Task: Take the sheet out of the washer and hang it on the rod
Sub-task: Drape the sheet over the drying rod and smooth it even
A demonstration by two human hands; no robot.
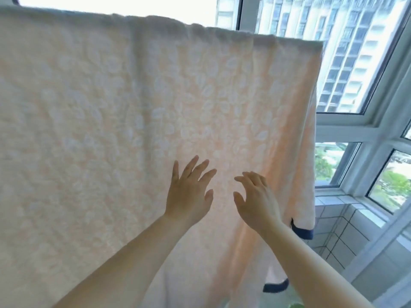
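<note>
Now the peach sheet (133, 107) hangs draped along the top, rod hidden beneath; left hand (189, 192) and right hand (255, 201) hover, fingers spread wide, holding nothing. Tug unevenly and it may slide off sideways.

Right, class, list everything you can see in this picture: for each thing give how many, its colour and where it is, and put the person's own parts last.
sheet: one, pale peach with a white leaf pattern and dark blue trim at the lower corners, draped from the top edge, filling most of the view
window frames: several, white, at right behind the sheet
tower blocks: several, pale, outside the upper panes
trees: green, outside the lower panes
tiled ledge: one, white tiles with dark grout, below the windows
left hand: one, fingers spread, in front of the sheet
right hand: one, fingers loosely bent, beside the left hand
</note>
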